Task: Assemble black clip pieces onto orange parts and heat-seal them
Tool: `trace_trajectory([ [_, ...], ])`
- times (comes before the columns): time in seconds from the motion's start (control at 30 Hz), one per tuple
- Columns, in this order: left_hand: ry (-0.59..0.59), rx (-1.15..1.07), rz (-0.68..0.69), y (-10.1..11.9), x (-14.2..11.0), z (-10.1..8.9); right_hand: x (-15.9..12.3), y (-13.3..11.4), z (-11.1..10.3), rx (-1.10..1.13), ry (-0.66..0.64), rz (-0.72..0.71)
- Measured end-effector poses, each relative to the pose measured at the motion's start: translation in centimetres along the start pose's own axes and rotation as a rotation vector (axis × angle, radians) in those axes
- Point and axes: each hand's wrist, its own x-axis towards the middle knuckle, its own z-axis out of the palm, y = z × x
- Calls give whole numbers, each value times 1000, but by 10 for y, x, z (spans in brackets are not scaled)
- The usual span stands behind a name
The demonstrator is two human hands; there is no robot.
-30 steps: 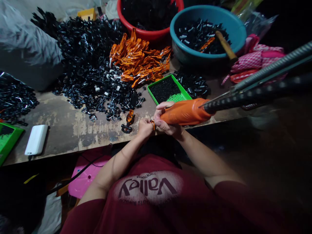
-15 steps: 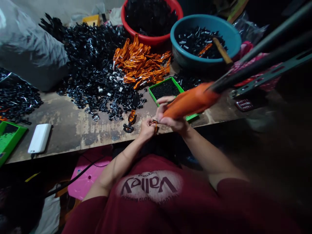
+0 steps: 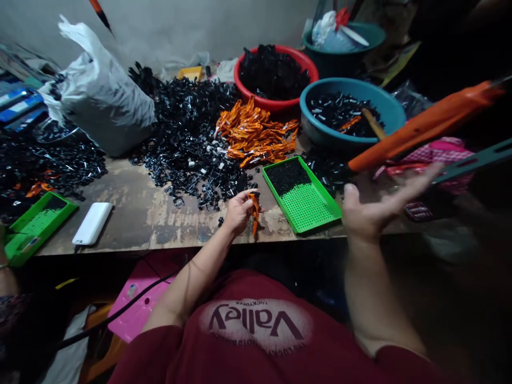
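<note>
My left hand [image 3: 236,214] pinches an orange and black toy race car [image 3: 255,212] above the front edge of the worktable. Off to the right, my right hand [image 3: 370,214] is empty, its thumb and fingers spread. Just above it hangs an orange-handled power screwdriver [image 3: 424,127], apart from the palm. Between my hands lies a green perforated tray [image 3: 316,209], its far half covered with tiny black screws or bits. A pile of orange car bodies [image 3: 260,133] rests beyond the toy car.
A heap of black plastic parts [image 3: 180,128] spreads at the left, beside a white sack [image 3: 108,101]. Behind stand a red basin [image 3: 310,64] and a blue basin [image 3: 394,114]. A white power bank [image 3: 93,224] lies near another green tray [image 3: 60,213]. Someone's forearm [image 3: 8,280] shows far left.
My right hand has let go of the screwdriver and moved right, its fingers opening. The screwdriver has swung up and right. The view has tilted up; the toy car stays in my left hand.
</note>
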Motion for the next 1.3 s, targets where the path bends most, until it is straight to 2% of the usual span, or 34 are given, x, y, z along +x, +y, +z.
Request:
trace_trajectory([
  [0.03, 2, -11, 0, 3, 2, 2, -9, -12, -1, -15, 97, -1],
  [0.07, 8, -19, 3, 5, 3, 3, -20, -25, 0, 11, 109, 7],
  [0.1, 21, -26, 9, 6, 4, 4, -32, -36, 5, 79, -1, 23],
  [0.13, 41, -31, 18, 6, 4, 4, -45, -45, 12, 172, -193, 67],
  [0.2, 96, -39, 34, 5, 3, 5, -70, -57, 33, 374, -588, 239],
  [0.23, 124, -40, 38, 3, 2, 5, -80, -60, 44, 455, -706, 345],
  [0.3, 164, -38, 40, 3, -4, 2, -96, -64, 63, 572, -810, 527],
  [0.37, 157, -43, 26, 6, -13, -6, -101, -63, 72, 640, -856, 616],
  [0.43, 78, -64, -30, 14, -25, -21, -99, -59, 69, 678, -958, 603],
  [0.53, -106, -73, -186, 27, -48, -53, -89, -48, 57, 685, -1234, 441],
  [0.63, -208, 58, -357, 30, -68, -79, -84, -42, 50, 650, -1491, 275],
  [0.7, -264, 184, -471, 26, -77, -86, -86, -46, 53, 626, -1574, 210],
  [0.77, -300, 268, -539, 23, -82, -88, -89, -54, 61, 626, -1595, 178],
  [0.8, -283, 292, -539, 23, -82, -90, -89, -59, 67, 630, -1562, 182],
  [0.87, -137, 333, -441, 28, -78, -98, -88, -65, 79, 616, -1392, 231],
  [0.9, -4, 370, -338, 33, -74, -106, -87, -65, 85, 587, -1272, 265],
  [0.97, 348, 519, -69, 47, -66, -127, -83, -62, 96, 490, -1050, 324],
  [1.03, 719, 775, 158, 62, -59, -152, -82, -55, 104, 391, -940, 354],
  [1.1, 910, 1069, 167, 74, -55, -171, -82, -47, 109, 305, -916, 352],
  [1.17, 1001, 1302, 132, 81, -53, -175, -82, -39, 113, 218, -920, 335],
  [1.23, 1049, 1414, 202, 79, -50, -163, -81, -32, 118, 140, -899, 323],
  [1.27, 1012, 1428, 267, 75, -46, -152, -80, -30, 121, 110, -877, 324],
  [1.3, 927, 1420, 328, 69, -41, -137, -77, -28, 124, 89, -856, 327],
])
